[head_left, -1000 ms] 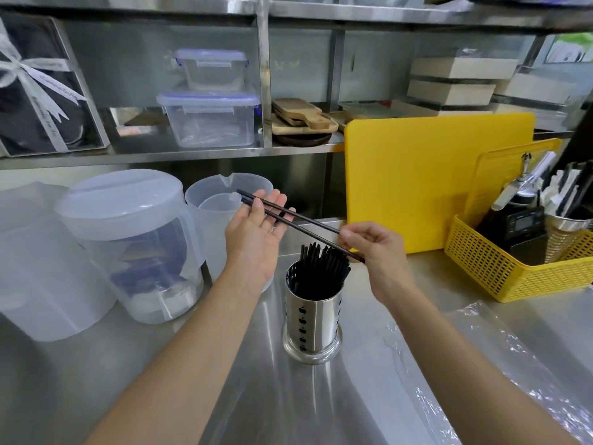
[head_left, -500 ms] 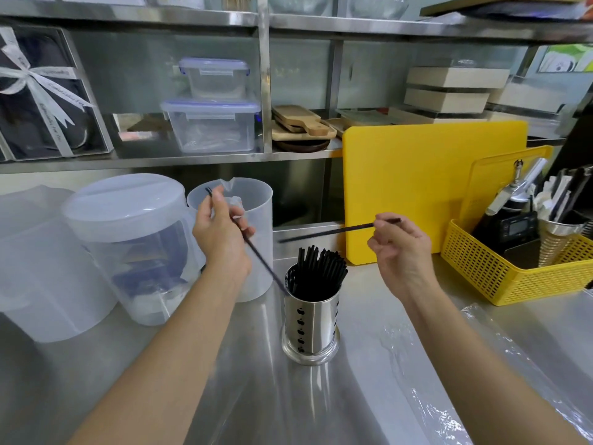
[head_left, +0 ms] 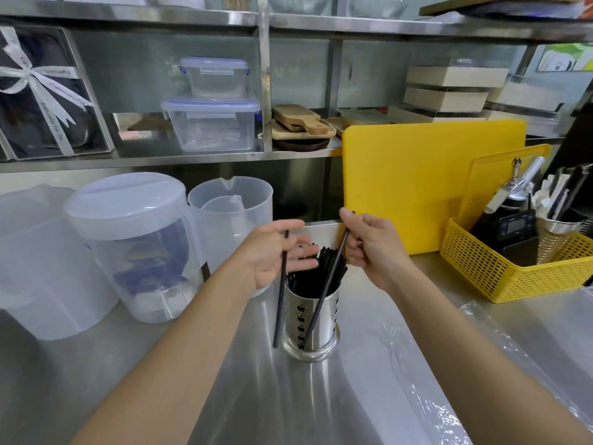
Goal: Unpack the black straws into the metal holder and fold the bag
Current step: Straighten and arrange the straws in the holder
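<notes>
By the holder (head_left: 310,321), left hand (head_left: 272,255) and right hand (head_left: 369,248) closer — straws (head_left: 279,300) tipped down.

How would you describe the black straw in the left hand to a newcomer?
Find the yellow cutting board standing on the steel counter; before its left edge stands a perforated metal holder full of black straws. The black straw held by the left hand hangs nearly upright left of that holder, whereas the straw in the right hand slants across its front.

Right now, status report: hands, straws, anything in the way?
Left hand holds black straw, upright. Right hand pinches second straw, slanted. Both outside metal holder, already packed.
</notes>
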`<action>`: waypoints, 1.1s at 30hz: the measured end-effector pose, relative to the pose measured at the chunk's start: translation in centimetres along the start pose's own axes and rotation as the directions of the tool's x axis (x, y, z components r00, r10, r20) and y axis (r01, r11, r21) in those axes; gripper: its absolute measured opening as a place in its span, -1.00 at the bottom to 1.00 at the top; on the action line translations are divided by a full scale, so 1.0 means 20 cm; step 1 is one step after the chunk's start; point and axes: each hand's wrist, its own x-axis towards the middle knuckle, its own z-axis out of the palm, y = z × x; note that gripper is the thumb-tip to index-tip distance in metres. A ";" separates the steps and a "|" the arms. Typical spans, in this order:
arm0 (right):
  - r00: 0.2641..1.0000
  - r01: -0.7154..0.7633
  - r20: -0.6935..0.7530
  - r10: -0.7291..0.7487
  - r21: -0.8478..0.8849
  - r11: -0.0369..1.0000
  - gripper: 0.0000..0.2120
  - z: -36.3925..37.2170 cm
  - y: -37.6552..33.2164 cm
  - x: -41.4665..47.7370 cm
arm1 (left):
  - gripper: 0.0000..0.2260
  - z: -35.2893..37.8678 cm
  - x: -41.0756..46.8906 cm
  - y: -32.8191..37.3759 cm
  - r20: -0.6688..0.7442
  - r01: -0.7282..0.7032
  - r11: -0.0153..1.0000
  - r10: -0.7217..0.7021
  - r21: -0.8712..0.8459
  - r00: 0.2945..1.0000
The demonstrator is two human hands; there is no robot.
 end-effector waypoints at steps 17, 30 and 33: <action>0.998 -0.033 0.039 0.042 -0.229 0.973 -0.87 0.05 -0.06 0.03 | -0.62 0.09 -0.03 -0.01 0.182 -0.074 0.921 0.004 0.381 0.983; 0.965 -0.166 -0.149 0.215 0.284 0.944 -0.93 -0.09 -0.09 0.06 | -0.59 -0.10 0.00 -0.05 0.265 -0.149 0.974 0.192 -0.172 0.945; 0.962 -0.159 -0.163 0.220 0.320 0.934 -0.88 -0.07 -0.04 0.05 | -0.57 -0.03 -0.01 -0.07 0.231 -0.215 0.976 0.206 0.016 0.951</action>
